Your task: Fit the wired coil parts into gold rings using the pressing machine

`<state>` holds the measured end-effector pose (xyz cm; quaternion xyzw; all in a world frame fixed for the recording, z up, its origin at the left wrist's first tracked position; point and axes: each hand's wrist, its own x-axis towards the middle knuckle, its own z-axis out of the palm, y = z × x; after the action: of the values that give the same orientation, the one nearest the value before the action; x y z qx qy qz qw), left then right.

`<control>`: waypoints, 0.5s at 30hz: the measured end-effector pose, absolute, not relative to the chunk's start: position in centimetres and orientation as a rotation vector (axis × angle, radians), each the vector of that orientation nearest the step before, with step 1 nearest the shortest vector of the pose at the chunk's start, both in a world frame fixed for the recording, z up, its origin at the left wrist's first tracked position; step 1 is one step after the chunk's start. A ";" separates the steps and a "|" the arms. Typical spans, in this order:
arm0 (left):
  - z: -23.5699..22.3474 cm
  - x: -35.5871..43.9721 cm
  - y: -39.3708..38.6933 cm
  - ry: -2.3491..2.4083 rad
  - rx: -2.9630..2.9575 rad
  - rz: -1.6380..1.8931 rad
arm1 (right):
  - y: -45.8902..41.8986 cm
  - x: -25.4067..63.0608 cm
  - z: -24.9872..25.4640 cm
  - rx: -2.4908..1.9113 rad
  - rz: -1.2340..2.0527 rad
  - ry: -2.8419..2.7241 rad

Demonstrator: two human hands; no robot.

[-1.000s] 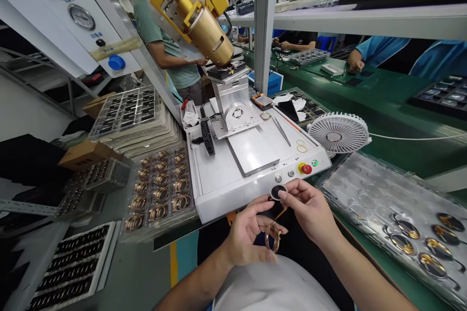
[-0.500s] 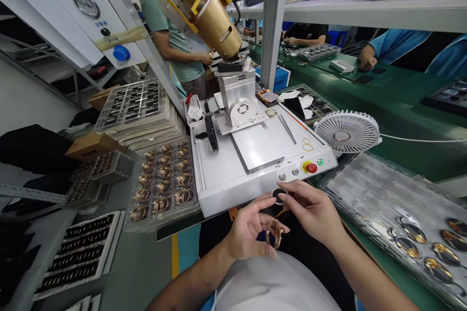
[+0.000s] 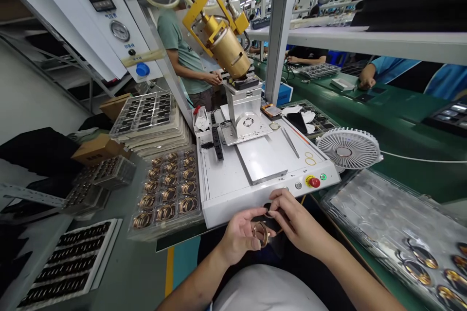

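Left hand point(image 3: 239, 240) gripping a copper coil point(image 3: 260, 233), right hand point(image 3: 301, 221) pinching a black disc point(image 3: 269, 210)

The left hand's curled fingers are clasping the coil, which is standing on edge and showing at a slant, its ring partly covered. The right hand's thumb and fingertips are closing on the disc, which is mostly hidden. The disc is lying just above and to the right of the coil, so the right hand is the nearer to it; whether they touch cannot be told. Both hands are working just off the front edge of the white machine point(image 3: 233, 209), between a tray of coils point(image 3: 168, 189) and a clear tray point(image 3: 379, 214).
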<state>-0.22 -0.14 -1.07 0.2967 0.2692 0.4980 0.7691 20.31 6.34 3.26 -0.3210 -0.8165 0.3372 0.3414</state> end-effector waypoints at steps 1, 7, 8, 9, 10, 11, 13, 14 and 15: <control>-0.8 -0.3 -0.1 0.608 0.639 1.121 | 7.1 20.3 3.3 -0.883 0.847 -2.076; -0.5 -0.6 -0.5 0.663 0.667 1.196 | 14.5 20.9 3.2 -1.395 0.789 -1.719; -0.8 -0.6 -0.7 0.665 0.664 1.193 | 15.5 21.0 3.2 -1.443 0.760 -1.722; -1.2 -0.7 -0.9 0.670 0.662 1.193 | 16.2 21.0 3.1 -1.478 0.739 -1.732; -1.7 -0.7 -1.1 0.676 0.663 1.195 | 16.7 21.1 3.1 -1.509 0.732 -1.738; -2.1 -0.7 -1.2 0.679 0.669 1.199 | 16.9 21.2 3.1 -1.542 0.734 -1.737; -2.9 -0.8 -1.4 0.678 0.710 1.214 | 16.7 21.6 3.2 -1.600 0.735 -1.705; -3.2 -0.8 -1.4 0.685 0.756 1.225 | 16.3 21.8 3.2 -1.612 0.724 -1.675; -3.5 -0.7 -1.4 0.705 0.821 1.241 | 15.6 22.0 3.2 -1.599 0.714 -1.642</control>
<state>-0.74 -1.37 -3.52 0.3655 0.3142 0.5528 0.6798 21.97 15.58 3.17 -0.6210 -0.6375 0.2772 0.3621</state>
